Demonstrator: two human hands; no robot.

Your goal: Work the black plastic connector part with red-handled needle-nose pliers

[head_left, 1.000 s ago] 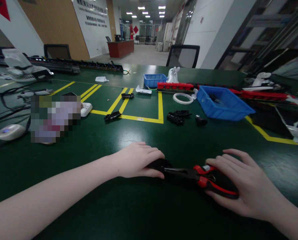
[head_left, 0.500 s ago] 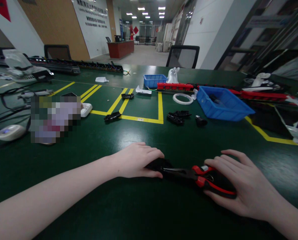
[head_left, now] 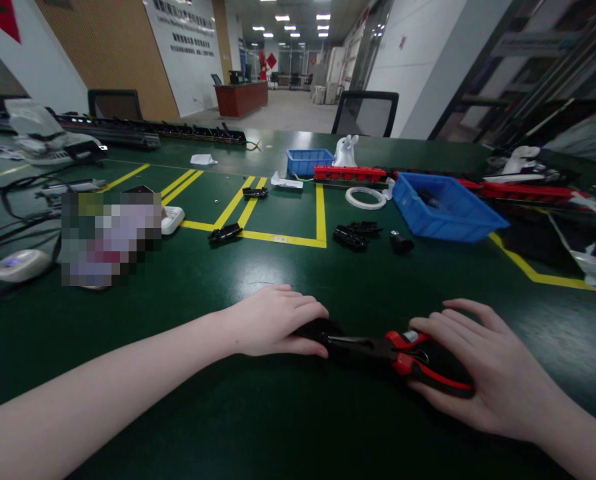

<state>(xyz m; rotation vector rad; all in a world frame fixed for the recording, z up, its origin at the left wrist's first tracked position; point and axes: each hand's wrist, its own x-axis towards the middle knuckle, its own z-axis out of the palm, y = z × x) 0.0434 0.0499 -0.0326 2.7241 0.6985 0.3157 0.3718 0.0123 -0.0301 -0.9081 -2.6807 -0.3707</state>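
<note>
My left hand [head_left: 281,321] pinches a small black part [head_left: 318,329] between thumb and fingers, low in the middle of the view. My right hand [head_left: 483,373] is wrapped round the handles of red-and-black pliers [head_left: 403,353]. The pliers' long jaws point left, and their tips touch the black part at my left fingertips. Whether the jaws are closed on it cannot be made out in the dark. More black parts [head_left: 351,237] lie beyond my hands, with a short black piece [head_left: 401,241] to their right.
A blue bin [head_left: 445,207] stands at right, a smaller blue bin [head_left: 309,162] farther back. Between them are a white ring [head_left: 365,197] and a red strip [head_left: 351,173]. At left lie a white mouse [head_left: 21,265], cables and a blurred-out phone-like object. Yellow tape [head_left: 288,239] marks the green table.
</note>
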